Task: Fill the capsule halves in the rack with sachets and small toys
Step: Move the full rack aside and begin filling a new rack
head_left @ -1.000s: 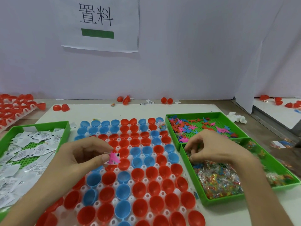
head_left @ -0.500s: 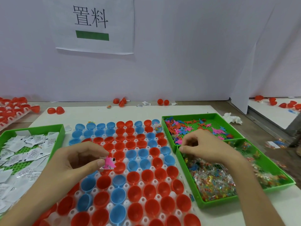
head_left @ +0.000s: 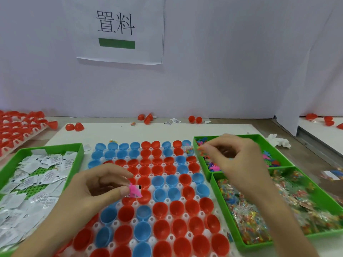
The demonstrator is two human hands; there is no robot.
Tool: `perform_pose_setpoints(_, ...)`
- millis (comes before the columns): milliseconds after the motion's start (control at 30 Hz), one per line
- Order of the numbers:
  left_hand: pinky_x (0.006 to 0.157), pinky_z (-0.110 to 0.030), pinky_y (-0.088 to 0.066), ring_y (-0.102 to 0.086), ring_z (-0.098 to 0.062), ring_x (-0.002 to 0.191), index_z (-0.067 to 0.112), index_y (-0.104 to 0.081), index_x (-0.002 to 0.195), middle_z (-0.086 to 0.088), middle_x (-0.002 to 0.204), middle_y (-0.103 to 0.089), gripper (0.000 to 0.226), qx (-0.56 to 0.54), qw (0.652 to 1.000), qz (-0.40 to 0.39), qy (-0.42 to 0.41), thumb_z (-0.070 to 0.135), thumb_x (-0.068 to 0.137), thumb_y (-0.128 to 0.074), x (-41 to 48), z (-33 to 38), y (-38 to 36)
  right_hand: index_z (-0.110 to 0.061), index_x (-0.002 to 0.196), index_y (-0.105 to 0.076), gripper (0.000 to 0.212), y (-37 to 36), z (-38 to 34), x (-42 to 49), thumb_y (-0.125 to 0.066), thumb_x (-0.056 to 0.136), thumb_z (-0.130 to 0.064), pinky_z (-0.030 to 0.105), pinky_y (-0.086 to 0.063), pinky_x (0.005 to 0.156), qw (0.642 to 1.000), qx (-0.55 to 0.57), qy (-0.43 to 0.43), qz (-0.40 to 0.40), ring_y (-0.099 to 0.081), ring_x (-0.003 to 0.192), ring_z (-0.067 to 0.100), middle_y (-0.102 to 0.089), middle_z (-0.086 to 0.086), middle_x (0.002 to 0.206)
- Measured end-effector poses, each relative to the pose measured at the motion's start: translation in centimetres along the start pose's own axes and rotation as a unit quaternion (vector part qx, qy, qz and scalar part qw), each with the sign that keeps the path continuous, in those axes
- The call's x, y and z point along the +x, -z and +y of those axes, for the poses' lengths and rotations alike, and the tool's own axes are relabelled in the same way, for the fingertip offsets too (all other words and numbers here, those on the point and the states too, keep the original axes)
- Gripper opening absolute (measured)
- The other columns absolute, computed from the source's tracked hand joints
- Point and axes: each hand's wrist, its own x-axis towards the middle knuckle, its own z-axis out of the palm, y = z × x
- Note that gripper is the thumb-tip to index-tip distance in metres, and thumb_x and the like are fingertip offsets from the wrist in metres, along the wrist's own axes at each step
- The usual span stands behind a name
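A white rack (head_left: 168,218) of red and blue capsule halves (head_left: 161,206) fills the table's middle. My left hand (head_left: 96,190) hovers over its left part and pinches a pink toy with a white sachet (head_left: 134,191) between thumb and fingers. My right hand (head_left: 233,156) is over the green tray of flat coloured toys (head_left: 259,139) at the right, fingers curled and pinching something small and reddish at its left end. One capsule half at the rack's far right corner holds a clear bead packet (head_left: 189,150).
A green tray of white sachets (head_left: 37,175) stands at the left. A green tray of clear bead packets (head_left: 269,210) lies at the near right. Another rack of red halves (head_left: 16,128) is far left. Loose red capsule halves (head_left: 147,118) and a crumpled tissue (head_left: 278,140) lie behind.
My right hand rose from the bead packet tray and moved back over the flat-toy tray. My left hand stayed over the rack with the pink toy and sachet.
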Motion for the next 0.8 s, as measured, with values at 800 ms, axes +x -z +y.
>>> perform_pose_setpoints(800, 0.064, -0.027, -0.060, -0.071, -0.028, 0.067, 0.008, -0.077, 0.077, -0.016, 0.074, -0.071, 0.053, -0.059, 0.996, -0.003, -0.062, 0.051, 0.051, -0.093, -0.3, -0.1, -0.6, -0.029, 0.090, -0.077, 0.013, -7.2, -4.3, -4.2, -0.081, 0.081, -0.023, 0.014, -0.050, 0.071, 0.978, 0.118, 0.076, -0.153, -0.065, 0.083, 0.005, -0.067, -0.017, 0.087)
